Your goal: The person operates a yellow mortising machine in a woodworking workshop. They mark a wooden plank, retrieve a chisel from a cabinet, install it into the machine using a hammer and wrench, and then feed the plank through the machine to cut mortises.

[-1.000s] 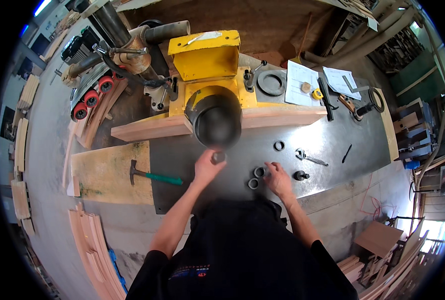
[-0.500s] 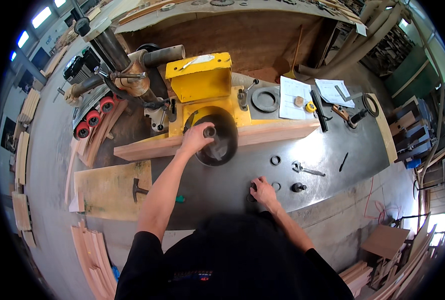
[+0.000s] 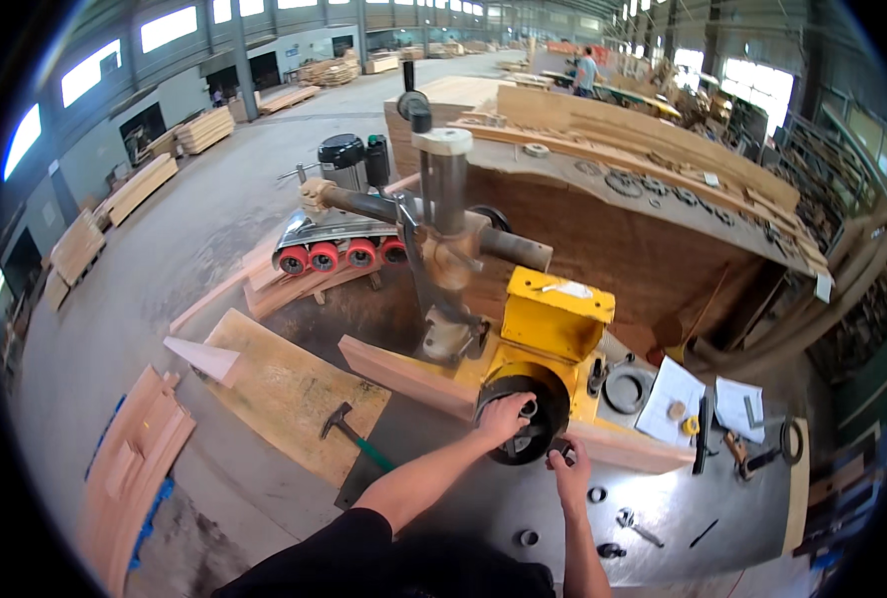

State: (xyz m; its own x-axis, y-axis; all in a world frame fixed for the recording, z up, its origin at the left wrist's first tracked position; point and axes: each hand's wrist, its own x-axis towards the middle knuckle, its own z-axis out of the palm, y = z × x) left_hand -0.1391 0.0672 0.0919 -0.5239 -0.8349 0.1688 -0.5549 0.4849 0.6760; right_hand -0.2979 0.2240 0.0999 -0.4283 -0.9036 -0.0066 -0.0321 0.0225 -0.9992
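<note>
Two small rings (image 3: pixel 527 543) lie on a metal table (image 3: pixel 468 513) in a hall (image 3: pixel 294 164).

Two bare arms reach forward from the lower edge. The left forearm (image 3: pixel 425 475) slants up and to the right, a short black sleeve (image 3: pixel 339 546) ending around the elbow. The left hand (image 3: pixel 504 420) is the farther forward of the two, its back turned up toward the viewer, fingers bent and gripping at the tips. The right forearm (image 3: pixel 583 546) rises almost straight up, bare as far as it shows. The right hand (image 3: pixel 570 472) sits lower and to the right, thumb and fingers pinched together. The hands are near each other without touching. Part of a dark top (image 3: pixel 443 570) shows below.
</note>
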